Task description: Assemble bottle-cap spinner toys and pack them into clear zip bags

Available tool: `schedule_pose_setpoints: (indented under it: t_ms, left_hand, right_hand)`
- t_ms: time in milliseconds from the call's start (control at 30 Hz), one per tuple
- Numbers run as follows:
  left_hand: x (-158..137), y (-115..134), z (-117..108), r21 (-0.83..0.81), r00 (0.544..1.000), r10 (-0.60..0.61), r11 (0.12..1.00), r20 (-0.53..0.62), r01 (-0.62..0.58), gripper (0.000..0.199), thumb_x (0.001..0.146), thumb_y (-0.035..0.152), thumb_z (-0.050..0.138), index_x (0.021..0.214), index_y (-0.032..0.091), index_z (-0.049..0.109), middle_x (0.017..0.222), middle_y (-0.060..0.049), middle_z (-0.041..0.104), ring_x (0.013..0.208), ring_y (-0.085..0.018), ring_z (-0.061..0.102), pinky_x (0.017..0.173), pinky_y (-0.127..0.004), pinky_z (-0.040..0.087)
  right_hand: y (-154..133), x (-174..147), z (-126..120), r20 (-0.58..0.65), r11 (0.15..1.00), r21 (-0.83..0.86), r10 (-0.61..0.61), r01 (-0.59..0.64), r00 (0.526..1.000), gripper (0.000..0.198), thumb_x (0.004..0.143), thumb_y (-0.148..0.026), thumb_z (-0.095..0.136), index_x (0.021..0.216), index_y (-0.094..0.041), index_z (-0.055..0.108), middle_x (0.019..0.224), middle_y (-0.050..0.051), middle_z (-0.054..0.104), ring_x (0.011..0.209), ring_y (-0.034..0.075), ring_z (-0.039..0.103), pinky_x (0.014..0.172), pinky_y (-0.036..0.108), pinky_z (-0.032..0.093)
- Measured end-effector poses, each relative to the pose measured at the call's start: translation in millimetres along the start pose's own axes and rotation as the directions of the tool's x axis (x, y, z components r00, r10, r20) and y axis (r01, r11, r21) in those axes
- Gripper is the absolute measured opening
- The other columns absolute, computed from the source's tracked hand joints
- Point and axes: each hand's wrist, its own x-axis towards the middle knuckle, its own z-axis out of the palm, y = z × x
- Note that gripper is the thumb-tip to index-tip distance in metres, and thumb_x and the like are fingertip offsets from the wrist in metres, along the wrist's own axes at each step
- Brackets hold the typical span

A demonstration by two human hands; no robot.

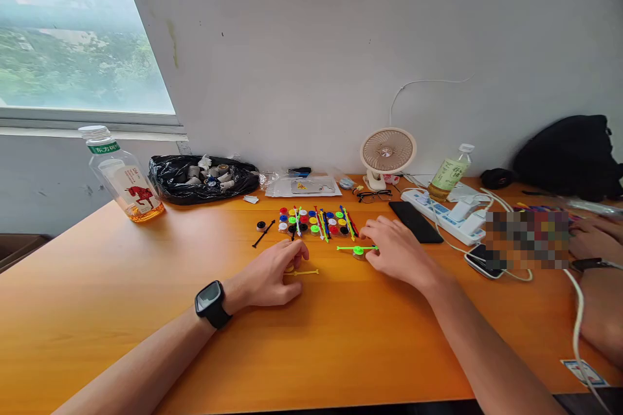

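My left hand [270, 275], with a black watch at the wrist, is curled on the table around a thin yellow stick [305, 272]. A yellow round piece [291, 267] shows partly under its fingers. My right hand [400, 251] pinches the right end of a bright green stick [348, 248], which lies across a green-topped round piece [359, 252]. Beyond both hands stand rows of small round pieces [283, 227] with coloured tops, and several coloured sticks [319, 224] lie over them. To their left, a black stick [263, 233] rests beside a black-topped piece [261, 225].
At the back are a black plastic bag [170, 189] of waste, a small fan [388, 150] and glasses [374, 196]. Bottles [127, 185] stand left and right. A black phone [415, 222], a power strip [445, 217] and cables lie right, near another person's hand [596, 240].
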Motion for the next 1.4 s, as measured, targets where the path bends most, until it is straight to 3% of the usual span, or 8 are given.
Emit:
schedule_pose_setpoints:
  t_ms: [233, 400, 567, 667, 900, 1067, 1200, 1400]
  left_hand:
    - [1, -1, 1, -0.044, 1.0, 0.013, 0.999, 0.014, -0.012, 0.028, 0.075, 0.016, 0.059, 0.102, 0.023, 0.053, 0.091, -0.002, 0.061, 0.079, -0.02, 0.054, 0.072, -0.032, 0.045]
    - [3, -8, -6, 0.006, 0.995, -0.04, 0.999, -0.096, 0.041, 0.01, 0.093, 0.018, 0.044, 0.09, 0.022, 0.053, 0.091, -0.004, 0.064, 0.083, -0.021, 0.059, 0.076, -0.032, 0.045]
    - [5, -15, -20, 0.186, 0.974, -0.109, 0.972, -0.198, 0.146, 0.019, 0.103, 0.027, 0.039, 0.091, 0.023, 0.053, 0.081, -0.002, 0.067, 0.072, -0.021, 0.062, 0.065, -0.031, 0.038]
    - [4, -16, -24, 0.336, 0.968, -0.165, 0.915, -0.19, 0.222, 0.028, 0.105, 0.037, 0.04, 0.086, 0.024, 0.055, 0.073, -0.002, 0.067, 0.064, -0.021, 0.061, 0.059, -0.031, 0.03]
    - [3, -18, -17, 0.441, 0.968, -0.228, 0.862, -0.103, 0.25, 0.032, 0.097, 0.051, 0.058, 0.079, 0.025, 0.06, 0.062, -0.003, 0.064, 0.061, -0.024, 0.063, 0.056, -0.03, 0.029]
    - [6, -15, -7, 0.253, 0.974, -0.189, 0.943, -0.127, 0.216, 0.028, 0.1, 0.048, 0.056, 0.091, 0.024, 0.067, 0.061, 0.001, 0.064, 0.053, -0.018, 0.056, 0.054, -0.028, 0.033]
    - [9, -13, 2, -0.002, 0.976, -0.135, 0.991, -0.168, 0.137, 0.029, 0.1, 0.045, 0.058, 0.091, 0.021, 0.071, 0.073, -0.001, 0.071, 0.063, -0.015, 0.06, 0.06, -0.026, 0.044]
    - [9, -13, 13, -0.334, 0.98, -0.141, 0.938, -0.139, 0.088, 0.028, 0.095, 0.045, 0.069, 0.097, 0.018, 0.072, 0.092, -0.005, 0.077, 0.081, -0.018, 0.07, 0.075, -0.027, 0.057]
  right_hand:
    - [-49, 0, 7, -0.179, 0.853, 0.443, -0.217, 0.276, 0.96, 0.029, 0.092, -0.013, 0.062, 0.117, -0.024, 0.069, 0.117, 0.009, 0.069, 0.115, 0.028, 0.06, 0.104, 0.047, 0.049]
    - [-81, -2, 24, -0.112, 0.72, 0.574, -0.402, 0.389, 0.909, 0.044, 0.101, -0.019, 0.059, 0.145, -0.025, 0.058, 0.143, 0.01, 0.063, 0.133, 0.025, 0.055, 0.116, 0.044, 0.044]
    - [-84, -3, 30, -0.101, 0.712, 0.555, -0.456, 0.43, 0.884, 0.037, 0.106, -0.021, 0.052, 0.141, -0.026, 0.064, 0.15, 0.007, 0.06, 0.14, 0.025, 0.049, 0.119, 0.044, 0.041]
    - [-87, -3, 31, -0.092, 0.691, 0.557, -0.5, 0.461, 0.861, 0.031, 0.108, -0.023, 0.051, 0.131, -0.026, 0.071, 0.139, 0.007, 0.067, 0.134, 0.024, 0.054, 0.114, 0.041, 0.044]
    - [-79, 0, 35, -0.117, 0.754, 0.532, -0.385, 0.385, 0.915, 0.018, 0.106, -0.021, 0.054, 0.101, -0.022, 0.071, 0.102, 0.006, 0.072, 0.102, 0.023, 0.059, 0.094, 0.038, 0.048]
    - [-75, 0, 35, -0.111, 0.781, 0.514, -0.349, 0.354, 0.93, 0.015, 0.107, -0.021, 0.052, 0.099, -0.021, 0.066, 0.099, 0.006, 0.07, 0.099, 0.023, 0.057, 0.09, 0.038, 0.047]
    - [-77, 0, 32, -0.107, 0.784, 0.513, -0.346, 0.35, 0.932, 0.014, 0.106, -0.018, 0.053, 0.099, -0.021, 0.065, 0.098, 0.006, 0.069, 0.099, 0.023, 0.057, 0.091, 0.038, 0.047]
    - [-72, 0, 28, -0.088, 0.785, 0.515, -0.352, 0.345, 0.932, 0.015, 0.102, -0.014, 0.054, 0.094, -0.02, 0.065, 0.096, 0.006, 0.067, 0.094, 0.022, 0.058, 0.086, 0.036, 0.048]
